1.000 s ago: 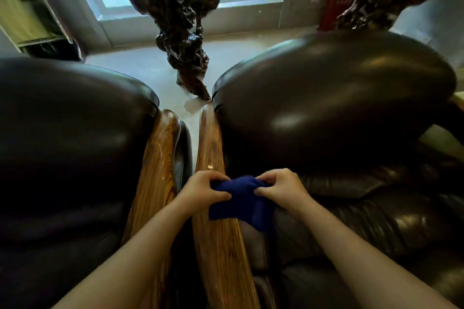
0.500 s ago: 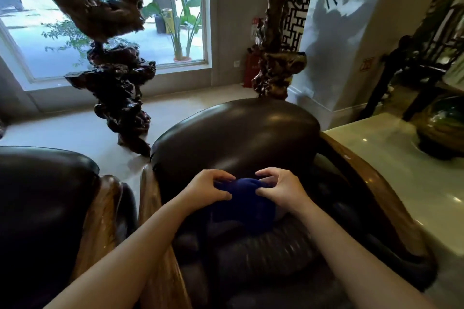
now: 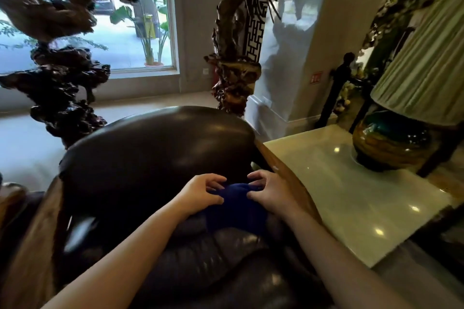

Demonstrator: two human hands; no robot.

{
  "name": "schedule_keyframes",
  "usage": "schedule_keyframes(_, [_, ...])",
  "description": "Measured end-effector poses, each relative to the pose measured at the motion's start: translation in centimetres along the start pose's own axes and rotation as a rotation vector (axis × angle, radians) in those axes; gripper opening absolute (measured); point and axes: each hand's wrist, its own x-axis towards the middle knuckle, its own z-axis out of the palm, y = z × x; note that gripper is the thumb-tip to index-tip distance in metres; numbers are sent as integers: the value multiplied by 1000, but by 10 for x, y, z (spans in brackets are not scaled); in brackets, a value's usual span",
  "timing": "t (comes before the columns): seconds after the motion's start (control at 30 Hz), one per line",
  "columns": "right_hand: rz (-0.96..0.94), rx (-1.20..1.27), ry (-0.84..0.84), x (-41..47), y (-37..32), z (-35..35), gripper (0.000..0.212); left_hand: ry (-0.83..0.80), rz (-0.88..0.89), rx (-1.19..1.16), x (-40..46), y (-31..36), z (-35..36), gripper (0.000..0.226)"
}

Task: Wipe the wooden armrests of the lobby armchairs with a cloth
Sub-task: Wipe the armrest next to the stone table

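Note:
A dark blue cloth (image 3: 236,206) is bunched between both my hands above the seat of a dark leather armchair (image 3: 155,155). My left hand (image 3: 200,194) pinches its left side and my right hand (image 3: 270,192) pinches its right side. The chair's right wooden armrest (image 3: 297,183) runs just beside and partly under my right hand. Its left wooden armrest (image 3: 30,241) shows blurred at the lower left.
A pale glossy side table (image 3: 359,203) stands right of the chair, carrying a lamp with a glazed round base (image 3: 391,143) and a pleated shade (image 3: 426,68). Gnarled root sculptures (image 3: 60,88) (image 3: 236,75) stand behind the chair, in front of a window.
My view has swung right, from the gap between two armchairs to the right chair's far side. Both hands, still holding the cloth, have moved over toward the right armrest.

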Motion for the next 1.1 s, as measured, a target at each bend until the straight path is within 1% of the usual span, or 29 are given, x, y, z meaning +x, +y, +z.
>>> schedule_keyframes(0.17, [-21, 4, -41, 38, 38, -49, 46, 24, -31, -40, 53, 27, 38, 54])
schedule_keyframes(0.33, [-36, -85, -52, 91, 78, -82, 36, 33, -51, -65, 125, 26, 71, 46])
schedule_keyframes(0.47, [-6, -111, -111, 126, 109, -103, 31, 22, -85, -58, 169, 23, 101, 43])
schedule_keyframes(0.57, [2, -110, -136, 151, 138, -116, 33, 23, -115, -66, 198, 21, 124, 43])
schedule_keyframes(0.77, [53, -123, -206, 192, 221, -137, 40, -15, -171, -40, 255, 14, 187, 42])
schedule_keyframes(0.93, [4, -124, -288, 261, 293, -162, 44, 87, -252, -67, 320, 4, 247, 41])
schedule_keyframes(1.1, [-39, -104, -299, 316, 352, -169, 46, 197, -305, -65, 375, -12, 291, 40])
